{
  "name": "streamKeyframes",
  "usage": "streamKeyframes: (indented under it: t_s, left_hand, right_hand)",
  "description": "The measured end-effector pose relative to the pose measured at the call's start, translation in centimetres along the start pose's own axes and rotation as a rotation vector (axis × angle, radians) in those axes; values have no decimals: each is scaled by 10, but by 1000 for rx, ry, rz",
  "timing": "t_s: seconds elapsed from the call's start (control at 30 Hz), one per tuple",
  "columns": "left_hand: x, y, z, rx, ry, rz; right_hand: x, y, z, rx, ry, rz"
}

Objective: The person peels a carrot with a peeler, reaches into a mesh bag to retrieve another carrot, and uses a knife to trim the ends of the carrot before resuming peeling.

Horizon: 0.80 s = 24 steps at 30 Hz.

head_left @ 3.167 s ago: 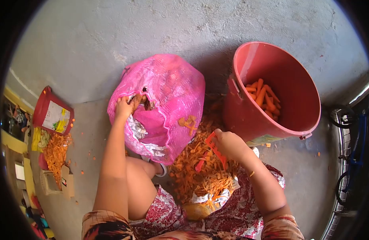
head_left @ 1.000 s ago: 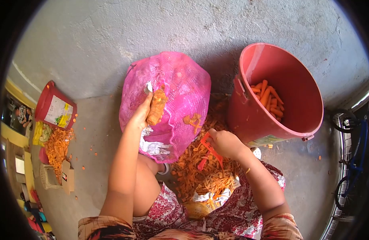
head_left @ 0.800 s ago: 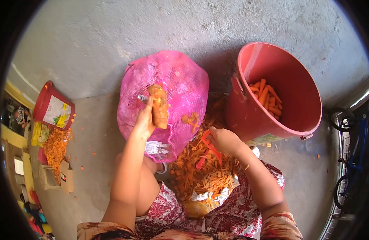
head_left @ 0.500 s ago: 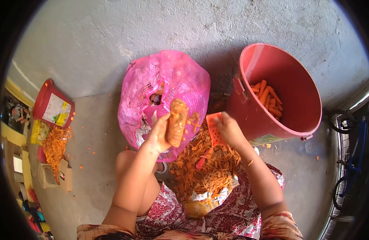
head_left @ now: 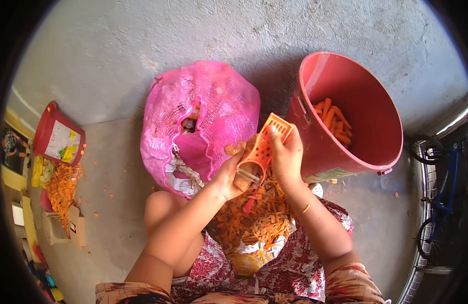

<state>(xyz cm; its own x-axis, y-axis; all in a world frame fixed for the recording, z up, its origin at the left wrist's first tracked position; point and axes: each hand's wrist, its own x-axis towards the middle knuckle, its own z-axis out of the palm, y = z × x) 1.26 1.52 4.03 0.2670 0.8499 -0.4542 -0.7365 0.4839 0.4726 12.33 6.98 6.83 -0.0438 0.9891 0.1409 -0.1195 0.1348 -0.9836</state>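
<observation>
My left hand (head_left: 225,178) is wrapped round a thick unpeeled carrot (head_left: 241,183), partly hidden behind the tool in front of it. In my right hand (head_left: 286,158) is an orange peeler (head_left: 263,144) with holes in its flat handle, the thumb pressed on it. The peeler's blade end lies over the carrot's lower end. Beneath both hands spreads a heap of carrot peelings (head_left: 259,223), with a red handle (head_left: 250,201) sticking out of it. Just beyond my left hand stands a pink mesh sack (head_left: 224,96), torn open at the front.
A large red bucket (head_left: 353,159) with peeled carrots (head_left: 334,119) in it stands at the right. On the left, a smaller red bucket (head_left: 51,121) lies tipped beside more peelings (head_left: 64,190). A blue bicycle (head_left: 449,187) is at the far right, and a wall (head_left: 168,35) rises behind.
My hands have come together: the peeler has moved left and turned over onto the carrot. The carrot has tilted and dropped slightly. The whole view has shifted a little.
</observation>
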Motion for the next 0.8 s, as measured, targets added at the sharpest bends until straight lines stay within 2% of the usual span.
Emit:
streamKeyframes:
  t_s: [0.03,0.13,0.23,0.33,0.43,0.47,0.5,0.53,0.57,0.6,0.67,0.7,0.73,0.77,0.8]
  left_hand:
    - [9,-2,-12,-62,-167,-4]
    - [20,-5,-15,-200,-118,0]
    - [13,-4,-12,-227,-173,-22]
    - [2,0,1,-252,-32,-64]
    - [8,-3,-25,-146,-407,-182]
    - [5,-5,-28,-134,-425,-225]
    - [0,-8,-29,-122,-443,-267]
    - [-4,-10,-29,-110,-461,-311]
    - [-13,-8,-19,-56,-341,-282]
    - [-11,-7,-21,-55,-326,-269]
    - [-4,-6,-26,-53,-296,-244]
    - [-4,-5,-16,-161,-129,-222]
    - [-3,-5,-15,-140,-152,-207]
    - [-2,-5,-15,-117,-174,-192]
    - [-1,-5,-15,-93,-197,-177]
  right_hand:
    - [-1,5,2,-76,7,-74]
    - [-7,4,6,-111,-14,-85]
    - [-14,-4,7,-214,-76,-90]
    - [-17,-9,8,-283,-30,-169]
    - [1,-1,-5,-413,101,-353]
    - [19,1,-19,-420,225,-415]
    - [39,2,-37,-424,356,-386]
    - [54,-3,-52,-475,484,-513]
    - [61,-5,-62,-292,510,-385]
    - [58,-12,-62,-228,511,-366]
    - [38,-20,-47,-279,384,-436]
    - [28,-18,-35,-152,293,-402]
    - [17,-10,-27,-146,173,-390]
    - [-1,-22,-12,-73,72,-279]
    - [-9,-13,-7,-102,1,-280]
